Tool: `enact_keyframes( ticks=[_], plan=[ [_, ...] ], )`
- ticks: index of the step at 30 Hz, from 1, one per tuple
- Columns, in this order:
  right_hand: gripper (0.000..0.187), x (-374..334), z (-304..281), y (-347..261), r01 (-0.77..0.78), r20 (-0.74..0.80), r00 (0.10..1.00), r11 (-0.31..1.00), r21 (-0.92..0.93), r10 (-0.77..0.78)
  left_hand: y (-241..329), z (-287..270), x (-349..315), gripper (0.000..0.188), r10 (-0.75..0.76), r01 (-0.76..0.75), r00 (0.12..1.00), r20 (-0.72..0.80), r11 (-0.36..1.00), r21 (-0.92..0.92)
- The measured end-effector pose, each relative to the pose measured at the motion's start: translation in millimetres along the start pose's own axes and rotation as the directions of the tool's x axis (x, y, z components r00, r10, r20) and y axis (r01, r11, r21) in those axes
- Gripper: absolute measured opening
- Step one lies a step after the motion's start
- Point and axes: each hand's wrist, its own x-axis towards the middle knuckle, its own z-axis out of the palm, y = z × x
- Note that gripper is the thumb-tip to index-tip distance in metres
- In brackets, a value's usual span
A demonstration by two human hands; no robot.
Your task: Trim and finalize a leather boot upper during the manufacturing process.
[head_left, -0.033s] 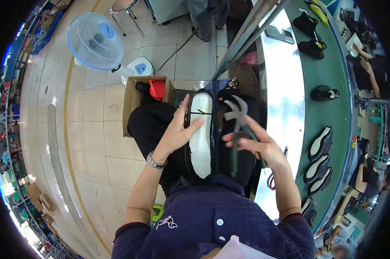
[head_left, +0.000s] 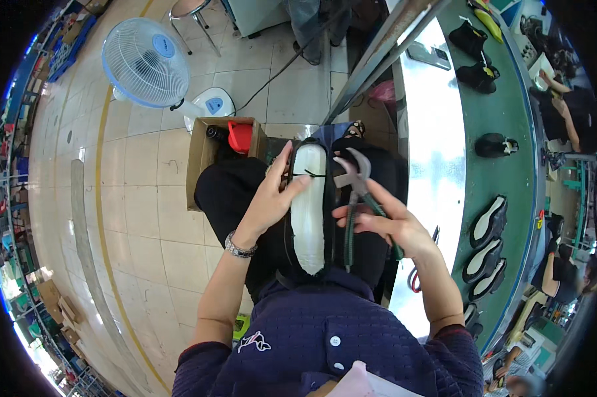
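1. Shoe lies sole-up on the lap, centre frame; long axis runs 12–6 o'clock, the 6 end toward the body.
2. L hand sits at shoe's 9 o'clock, touching it. Fingers spread, thumb laid across the white sole near the 12 end, pressing on a thin dark strap there.
3. R hand at shoe's 3 o'clock, just beside it, not clearly touching. L hand is the nearer one.
4. R hand wraps the pliers; fingers partly open around the handles, index out. Metal head points to 11 o'clock, over shoe's upper edge.
5. L forearm comes in from 7 o'clock, R from 5; watch on L wrist.
6. Box on floor at 10 o'clock, fan beyond it.
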Motion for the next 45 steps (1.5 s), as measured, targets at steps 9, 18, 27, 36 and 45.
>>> enact_keyframes(
  ticks=[9, 18, 27, 36, 45],
  plan=[
    [0.061, 49.7, 8.7, -29.8, -0.262, -0.039, 0.965, 0.943, -0.204, 0.26, -15.2, 9.9, 41.3, 0.034, 0.104, -0.11, 0.991, -0.081, 0.991, -0.071],
    [0.062, 46.5, 13.0, 9.5, 0.047, -0.078, 0.99, 0.795, -0.605, -0.117, -13.6, 16.7, 40.6, 0.031, 0.184, -0.192, 0.969, -0.167, 0.981, -0.032],
    [0.056, 42.8, 2.9, -25.5, 0.006, -0.006, 1.0, 0.656, -0.755, -0.016, -3.6, 11.7, 42.8, 0.031, -0.089, 0.033, 0.983, -0.162, 0.946, -0.322],
    [0.065, 37.5, 36.2, -59.4, 0.253, 0.047, 0.841, 0.315, -0.915, -0.539, -21.1, 8.5, 41.6, 0.032, 0.146, -0.142, 0.967, -0.209, 0.989, 0.033],
    [0.069, 57.7, 33.5, -39.3, 0.152, 0.143, 0.885, -0.016, -0.988, -0.442, -20.3, 0.2, 41.7, 0.035, 0.162, -0.159, 0.974, -0.158, 0.987, 0.034]
  ],
)
